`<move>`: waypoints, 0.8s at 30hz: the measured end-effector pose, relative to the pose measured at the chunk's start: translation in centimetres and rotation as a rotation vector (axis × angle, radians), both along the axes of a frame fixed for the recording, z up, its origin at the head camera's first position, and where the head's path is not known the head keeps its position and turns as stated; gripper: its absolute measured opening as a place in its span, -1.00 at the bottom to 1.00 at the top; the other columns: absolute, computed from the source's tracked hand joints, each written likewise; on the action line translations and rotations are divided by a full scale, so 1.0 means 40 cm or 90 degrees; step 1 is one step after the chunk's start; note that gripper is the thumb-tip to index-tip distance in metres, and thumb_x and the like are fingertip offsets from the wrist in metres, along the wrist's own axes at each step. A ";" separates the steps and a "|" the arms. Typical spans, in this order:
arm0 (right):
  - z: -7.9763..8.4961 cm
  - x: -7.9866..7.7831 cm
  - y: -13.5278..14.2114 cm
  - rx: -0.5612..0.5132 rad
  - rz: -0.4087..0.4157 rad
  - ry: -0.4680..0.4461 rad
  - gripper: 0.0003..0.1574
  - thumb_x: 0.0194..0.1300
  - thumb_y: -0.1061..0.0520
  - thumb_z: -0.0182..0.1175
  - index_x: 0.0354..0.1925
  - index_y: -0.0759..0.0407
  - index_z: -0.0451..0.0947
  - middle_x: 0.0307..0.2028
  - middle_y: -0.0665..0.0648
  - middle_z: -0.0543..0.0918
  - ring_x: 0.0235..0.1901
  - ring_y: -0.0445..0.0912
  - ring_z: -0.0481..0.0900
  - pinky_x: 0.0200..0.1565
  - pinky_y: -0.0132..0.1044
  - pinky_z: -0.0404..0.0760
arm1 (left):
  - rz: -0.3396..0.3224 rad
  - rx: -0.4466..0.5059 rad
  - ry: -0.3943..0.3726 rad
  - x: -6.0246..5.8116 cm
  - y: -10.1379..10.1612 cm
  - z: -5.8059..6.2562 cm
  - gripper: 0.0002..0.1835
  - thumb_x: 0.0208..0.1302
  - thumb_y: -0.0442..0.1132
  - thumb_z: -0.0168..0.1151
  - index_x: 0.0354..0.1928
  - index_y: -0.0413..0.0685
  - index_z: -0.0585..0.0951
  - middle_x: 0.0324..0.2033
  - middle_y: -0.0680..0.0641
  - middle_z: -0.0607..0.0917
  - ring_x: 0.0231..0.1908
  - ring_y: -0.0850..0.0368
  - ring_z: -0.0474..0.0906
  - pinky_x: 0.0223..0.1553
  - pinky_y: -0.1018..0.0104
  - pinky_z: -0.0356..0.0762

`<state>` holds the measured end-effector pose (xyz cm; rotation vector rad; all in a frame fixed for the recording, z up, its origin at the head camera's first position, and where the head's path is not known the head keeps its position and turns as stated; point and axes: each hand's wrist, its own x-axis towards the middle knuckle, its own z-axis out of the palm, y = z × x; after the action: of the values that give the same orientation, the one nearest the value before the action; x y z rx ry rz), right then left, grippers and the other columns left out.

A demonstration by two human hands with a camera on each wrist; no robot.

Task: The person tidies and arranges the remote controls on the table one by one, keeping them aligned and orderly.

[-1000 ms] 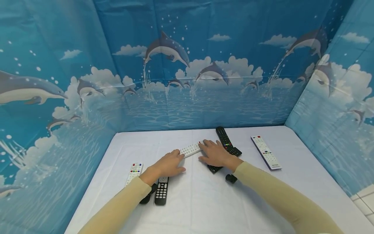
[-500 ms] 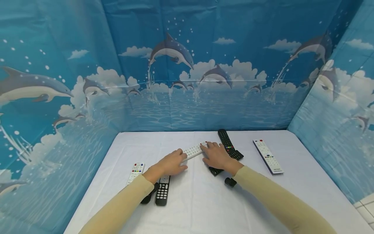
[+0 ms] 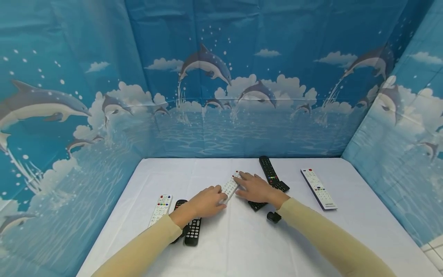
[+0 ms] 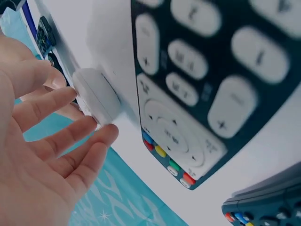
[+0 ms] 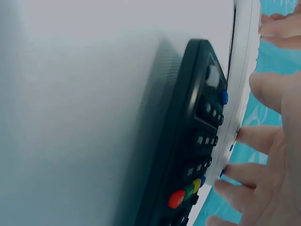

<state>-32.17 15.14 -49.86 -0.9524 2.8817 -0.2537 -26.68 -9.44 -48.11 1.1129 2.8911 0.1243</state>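
Note:
A white remote control (image 3: 230, 187) lies slanted on the table between the hands. My left hand (image 3: 207, 201) reaches its near end; in the left wrist view the extended fingertips touch the white remote (image 4: 98, 96). Over its far end lies my right hand (image 3: 255, 187), fingers spread, with fingertips touching the white remote's buttons in the right wrist view. Beneath and behind the right hand, a black remote (image 3: 268, 169) and another black remote (image 3: 257, 206) lie partly hidden. Close to my left wrist are a black remote with white buttons (image 3: 192, 233) and a second black one (image 3: 180, 204).
Left of the left forearm lies another white remote (image 3: 160, 208). A long white remote with dark sides (image 3: 319, 189) sits at the right. The white-covered table (image 3: 249, 246) meets a blue dolphin curtain (image 3: 214, 130) at the back and sides.
The white remote between the hands has turned, its near end swinging toward me and right. My left hand has moved slightly right and nearer with it; the right hand stays at the far end.

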 end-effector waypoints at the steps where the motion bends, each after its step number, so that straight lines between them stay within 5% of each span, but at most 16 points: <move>1: -0.001 0.002 0.000 0.000 0.009 -0.001 -0.17 0.53 -0.28 -0.01 0.57 0.01 0.14 0.52 0.32 0.11 0.48 0.22 0.13 0.36 0.32 0.15 | -0.010 0.002 0.002 0.005 0.001 0.000 -0.63 0.46 0.03 0.20 0.18 0.06 0.65 -0.11 0.01 0.56 -0.26 0.20 0.48 -0.23 0.26 0.54; 7: -0.005 0.018 -0.004 -0.003 0.063 -0.007 -0.16 0.53 -0.32 -0.02 0.59 -0.06 0.10 0.56 0.20 0.07 0.47 0.15 0.16 0.34 0.19 0.28 | -0.061 0.042 -0.003 0.020 -0.003 0.007 -0.70 0.47 -0.09 0.20 0.12 -0.01 0.68 -0.16 0.05 0.62 -0.33 0.30 0.50 -0.27 0.35 0.55; 14: -0.008 0.047 -0.019 -0.024 0.123 -0.023 -0.16 0.52 -0.33 -0.01 0.59 -0.10 0.10 0.57 0.14 0.04 0.48 0.11 0.16 0.28 0.13 0.40 | -0.058 0.091 -0.057 0.017 -0.026 0.020 -0.74 0.44 -0.19 0.25 0.09 0.00 0.72 -0.03 0.06 0.68 -0.04 0.23 0.63 -0.03 0.28 0.60; 19: -0.009 0.060 -0.030 -0.024 0.062 0.022 -0.03 0.45 -0.43 -0.01 0.57 0.05 0.13 0.53 0.21 0.13 0.48 0.14 0.14 0.36 0.15 0.28 | -0.016 0.069 -0.042 -0.001 -0.037 0.020 -0.62 0.42 -0.03 0.27 0.18 -0.01 0.67 0.11 0.00 0.65 0.14 0.10 0.57 0.14 0.15 0.54; 24: -0.015 0.067 -0.049 0.035 -0.003 0.033 0.24 0.31 -0.66 -0.15 0.58 0.14 0.06 0.55 0.17 0.10 0.52 0.16 0.01 0.42 0.29 -0.01 | 0.026 -0.025 -0.071 -0.040 -0.056 0.001 -0.17 0.33 0.33 0.19 0.48 0.00 0.38 0.47 -0.07 0.32 0.50 -0.15 0.07 0.39 -0.23 0.13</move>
<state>-29.50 13.18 -50.47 -0.9567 2.9215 -0.1521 -28.28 -11.69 -48.06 1.0074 2.8057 0.1250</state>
